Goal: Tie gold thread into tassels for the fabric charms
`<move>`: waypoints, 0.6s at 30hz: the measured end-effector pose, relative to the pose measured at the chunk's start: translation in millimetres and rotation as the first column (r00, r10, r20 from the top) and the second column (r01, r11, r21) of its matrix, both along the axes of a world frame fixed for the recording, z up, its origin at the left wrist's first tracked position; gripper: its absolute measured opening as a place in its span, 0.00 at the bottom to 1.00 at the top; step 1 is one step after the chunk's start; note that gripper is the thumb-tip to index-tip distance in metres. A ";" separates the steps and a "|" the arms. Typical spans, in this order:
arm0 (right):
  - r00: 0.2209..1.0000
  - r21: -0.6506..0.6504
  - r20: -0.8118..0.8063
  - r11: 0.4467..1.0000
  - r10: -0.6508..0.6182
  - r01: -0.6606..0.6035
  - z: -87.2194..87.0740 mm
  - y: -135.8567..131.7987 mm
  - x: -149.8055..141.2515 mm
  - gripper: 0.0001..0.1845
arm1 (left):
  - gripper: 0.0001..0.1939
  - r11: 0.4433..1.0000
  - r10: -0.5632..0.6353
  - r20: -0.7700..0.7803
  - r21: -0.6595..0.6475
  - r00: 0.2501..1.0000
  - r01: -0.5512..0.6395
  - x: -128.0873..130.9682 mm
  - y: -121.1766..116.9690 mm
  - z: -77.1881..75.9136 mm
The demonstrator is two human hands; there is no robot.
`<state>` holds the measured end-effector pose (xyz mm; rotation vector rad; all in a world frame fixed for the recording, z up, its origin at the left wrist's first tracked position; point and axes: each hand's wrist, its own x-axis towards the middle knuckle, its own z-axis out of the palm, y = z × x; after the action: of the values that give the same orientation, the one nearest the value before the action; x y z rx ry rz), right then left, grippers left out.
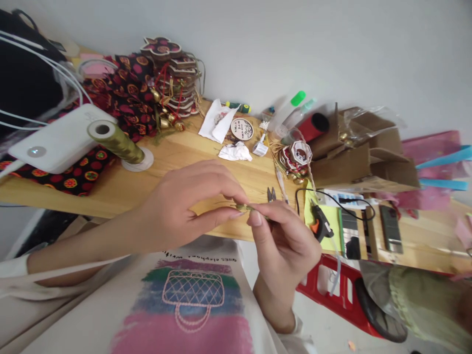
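My left hand [188, 204] and my right hand [283, 241] meet in front of my chest, just off the near edge of the wooden table [228, 172]. Both pinch a thin olive-gold thread piece [246, 208] between thumb and fingertips. The left pinches it from the left, the right from the right, fingers closed. A spool of the same olive-gold thread [117, 141] stands on the table to the left. Small snips [271, 193] lie on the table right behind my hands.
A white power bank [59, 140] with cables rests on patterned red-black fabric [125, 93]. A stack of wooden ornaments [176, 78] stands behind. A glue gun [320, 222], cardboard box [365, 147], crumpled paper [235, 151] and a round tag [242, 129] lie around. A red stool [339, 290] stands below.
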<state>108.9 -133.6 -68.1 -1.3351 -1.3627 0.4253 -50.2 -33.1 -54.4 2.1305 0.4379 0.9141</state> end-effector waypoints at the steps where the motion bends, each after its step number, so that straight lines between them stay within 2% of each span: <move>1: 1.000 -0.003 0.000 1.000 -0.010 0.010 -0.5 0.3 -0.2 0.12 | 0.03 0.999 0.005 0.000 -0.034 1.000 -0.005 -0.4 0.0 -0.6; 6: 0.999 -0.009 -0.013 1.000 -0.030 0.030 -2.1 3.1 -2.1 0.10 | 0.06 0.972 0.005 0.015 -0.237 1.000 -0.002 -3.4 0.0 -4.1; 10: 0.998 0.033 0.002 0.998 -0.055 0.055 -2.5 8.1 -3.4 0.12 | 0.09 0.867 -0.006 0.013 -0.497 1.000 0.012 -4.2 0.6 -6.9; 12: 0.997 0.074 0.029 0.995 -0.065 0.063 -2.3 11.4 -3.3 0.14 | 0.08 0.844 0.025 -0.017 -0.536 1.000 -0.030 -3.1 1.5 -6.3; 15: 0.994 0.137 0.089 0.989 -0.065 0.053 -1.0 16.6 -1.8 0.16 | 0.07 0.849 0.067 -0.042 -0.522 0.997 -0.079 0.5 3.5 -4.1; 18: 0.991 0.158 0.123 0.987 -0.052 0.032 1.9 21.2 1.0 0.16 | 0.06 0.859 0.014 -0.017 -0.512 1.000 -0.020 5.1 7.0 -2.5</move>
<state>109.9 -112.4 -66.2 -1.2760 -1.4393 0.2033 -45.1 -26.1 -56.9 1.6434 0.6304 0.6947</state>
